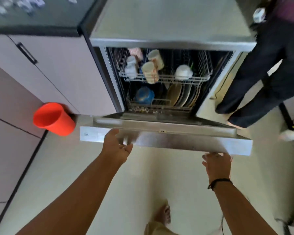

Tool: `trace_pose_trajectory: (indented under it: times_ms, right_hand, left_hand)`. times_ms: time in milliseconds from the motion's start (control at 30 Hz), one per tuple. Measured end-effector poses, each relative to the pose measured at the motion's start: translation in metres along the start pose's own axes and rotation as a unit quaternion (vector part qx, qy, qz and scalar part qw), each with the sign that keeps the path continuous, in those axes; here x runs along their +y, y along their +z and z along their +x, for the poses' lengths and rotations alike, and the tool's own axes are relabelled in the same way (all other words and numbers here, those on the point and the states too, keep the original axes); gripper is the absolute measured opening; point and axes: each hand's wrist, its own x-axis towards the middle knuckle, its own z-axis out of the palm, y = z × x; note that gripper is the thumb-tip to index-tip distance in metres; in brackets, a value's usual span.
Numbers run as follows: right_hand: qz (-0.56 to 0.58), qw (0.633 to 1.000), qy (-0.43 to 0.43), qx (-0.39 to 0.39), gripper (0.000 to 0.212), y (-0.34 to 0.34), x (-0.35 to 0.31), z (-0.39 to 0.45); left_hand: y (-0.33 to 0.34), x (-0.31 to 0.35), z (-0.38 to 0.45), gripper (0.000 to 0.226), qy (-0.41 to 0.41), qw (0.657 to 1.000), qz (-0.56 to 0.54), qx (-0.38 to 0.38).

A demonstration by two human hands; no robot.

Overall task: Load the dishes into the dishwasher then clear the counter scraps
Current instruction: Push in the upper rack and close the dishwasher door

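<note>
The steel dishwasher [173,21] stands open with its door [176,141] part-way up. Its upper rack [164,78] carries several mugs [150,72] and a white bowl [183,72]. The lower rack [159,106] holds a blue bowl [144,95] and a row of plates [183,95]. My left hand [117,146] lies with fingers spread under the door's front edge at its left. My right hand [216,163] touches the door's lower right corner from below, fingers apart. Neither hand holds a dish.
An orange plastic bin [53,118] stands on the floor left of the door, against pale cabinets [49,73]. Another person in dark trousers [261,78] stands right of the dishwasher. My foot [163,212] is on the pale floor below.
</note>
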Motion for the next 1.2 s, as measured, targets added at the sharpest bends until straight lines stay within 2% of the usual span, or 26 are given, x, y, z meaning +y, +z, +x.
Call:
trace_pose_trajectory:
  times_ms: [33,100,133,200,233,267,333,433,467,567,667,800,900,967,1100,1200]
  right_hand:
    - [-0.083,0.995,-0.039,0.026,0.009,0.004,-0.014,0.006]
    - [-0.171,0.979,-0.084,0.077,0.041,0.012,-0.047,0.016]
    - [-0.198,0.97,-0.106,0.092,0.048,0.015,-0.064,0.019]
    - [-0.253,0.952,-0.147,0.085,0.047,0.019,-0.102,0.032]
    - [-0.294,0.938,-0.171,0.072,0.044,0.02,-0.12,0.041]
    - [-0.342,0.916,-0.199,0.061,0.044,0.021,-0.138,0.049]
    - [-0.444,0.86,-0.244,0.068,0.045,0.025,-0.178,0.061]
    - [-0.545,0.744,-0.366,0.121,0.038,0.037,-0.225,0.072]
    - [-0.565,0.7,-0.417,0.128,0.044,0.044,-0.236,0.078]
    - [-0.616,0.598,-0.503,0.097,0.08,0.072,-0.268,0.099]
    - [-0.658,0.562,-0.502,0.015,0.106,0.103,-0.298,0.115]
    - [-0.687,0.535,-0.489,-0.056,0.114,0.148,-0.32,0.132]
    - [-0.659,0.561,-0.498,-0.06,0.105,0.154,-0.328,0.142]
    - [-0.644,0.56,-0.518,-0.054,0.096,0.152,-0.325,0.145]
    - [-0.645,0.538,-0.541,-0.043,0.091,0.153,-0.323,0.147]
    - [-0.648,0.532,-0.543,-0.033,0.089,0.154,-0.323,0.142]
  left_hand:
    - [0.016,0.011,-0.008,0.041,0.012,1.0,0.004,-0.014]
    - [0.045,0.03,-0.022,0.029,0.044,0.996,0.042,-0.059]
    - [0.055,0.037,-0.027,0.021,0.062,0.99,0.093,-0.089]
    - [0.075,0.053,-0.034,0.016,0.112,0.956,0.236,-0.132]
    - [0.082,0.061,-0.033,0.016,0.156,0.924,0.323,-0.133]
    - [0.087,0.069,-0.031,0.023,0.217,0.869,0.427,-0.125]
    - [0.096,0.087,-0.023,0.047,0.339,0.719,0.601,-0.083]
    - [0.105,0.115,-0.007,0.066,0.434,0.502,0.748,0.0]
    - [0.11,0.128,0.003,0.072,0.447,0.447,0.774,0.024]
    - [0.144,0.172,0.03,0.09,0.475,0.338,0.811,0.049]
    - [0.182,0.208,0.054,0.107,0.48,0.243,0.842,0.043]
    - [0.225,0.243,0.091,0.115,0.47,0.168,0.866,-0.005]
    - [0.245,0.267,0.113,0.115,0.469,0.161,0.863,-0.096]
    - [0.246,0.276,0.125,0.111,0.493,0.144,0.847,-0.139]
    - [0.241,0.285,0.143,0.101,0.534,0.103,0.821,-0.171]
    - [0.242,0.286,0.146,0.096,0.542,0.091,0.817,-0.175]
